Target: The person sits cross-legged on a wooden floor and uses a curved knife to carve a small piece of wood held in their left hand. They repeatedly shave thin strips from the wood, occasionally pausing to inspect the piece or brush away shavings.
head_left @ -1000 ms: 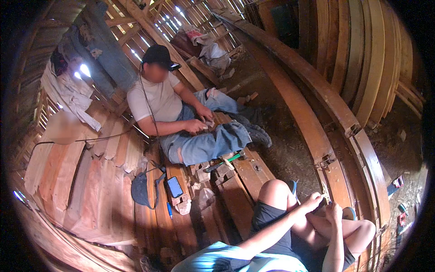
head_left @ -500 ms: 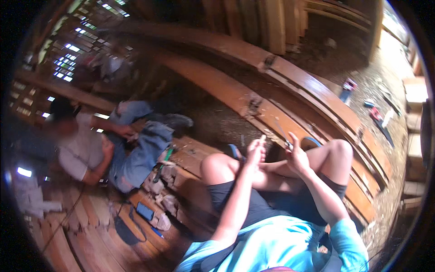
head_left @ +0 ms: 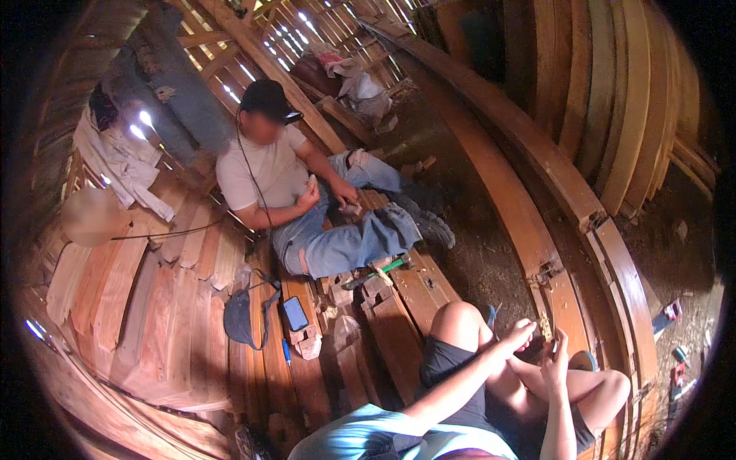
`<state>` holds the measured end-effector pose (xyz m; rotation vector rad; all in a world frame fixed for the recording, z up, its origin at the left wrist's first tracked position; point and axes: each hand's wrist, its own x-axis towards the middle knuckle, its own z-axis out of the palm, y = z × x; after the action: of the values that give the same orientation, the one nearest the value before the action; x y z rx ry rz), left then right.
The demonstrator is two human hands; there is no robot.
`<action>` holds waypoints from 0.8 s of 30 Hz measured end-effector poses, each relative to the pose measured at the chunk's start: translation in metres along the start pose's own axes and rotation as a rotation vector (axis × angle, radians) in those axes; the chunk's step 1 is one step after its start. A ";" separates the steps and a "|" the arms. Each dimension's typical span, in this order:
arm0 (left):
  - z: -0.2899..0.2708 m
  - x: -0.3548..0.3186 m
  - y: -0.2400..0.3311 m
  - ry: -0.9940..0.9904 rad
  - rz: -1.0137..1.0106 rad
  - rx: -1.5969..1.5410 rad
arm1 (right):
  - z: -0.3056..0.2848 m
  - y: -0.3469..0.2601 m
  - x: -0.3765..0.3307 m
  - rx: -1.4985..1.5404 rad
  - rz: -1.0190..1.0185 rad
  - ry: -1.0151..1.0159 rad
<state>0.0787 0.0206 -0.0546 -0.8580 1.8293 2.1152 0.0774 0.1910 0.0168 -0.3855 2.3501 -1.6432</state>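
My left hand [head_left: 520,336] is closed, above my bent legs. It seems to keep the small pale piece of wood seen in it half a second ago; the piece barely shows now. Close by on its right, my right hand [head_left: 555,360] is raised with fingers curled round a slim knife, whose blade is hard to make out now. The two hands are apart. Behind them, pale wood shavings [head_left: 545,326] lie by a long brown wooden beam [head_left: 566,310].
At left, a co-worker [head_left: 264,169] in a cap sits on stacked planks [head_left: 172,322]. A phone [head_left: 295,313], a dark pouch [head_left: 244,316], a blue pen [head_left: 286,351] and a green-handled tool [head_left: 387,268] lie between us. Tools [head_left: 678,376] lie on the ground at right.
The view has swung left, so the co-worker and planks sit nearer the middle. My hands appear lower and further right. The right hand is more upright, and the knife blade shows less.
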 end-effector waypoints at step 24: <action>-0.013 -0.055 0.077 -0.101 0.032 -0.393 | -0.023 -0.058 -0.018 -0.620 -0.075 -0.022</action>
<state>0.0867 0.0038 0.0389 -0.7844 1.4091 2.5348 0.0904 0.1987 0.0798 -0.6016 2.8137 -0.8854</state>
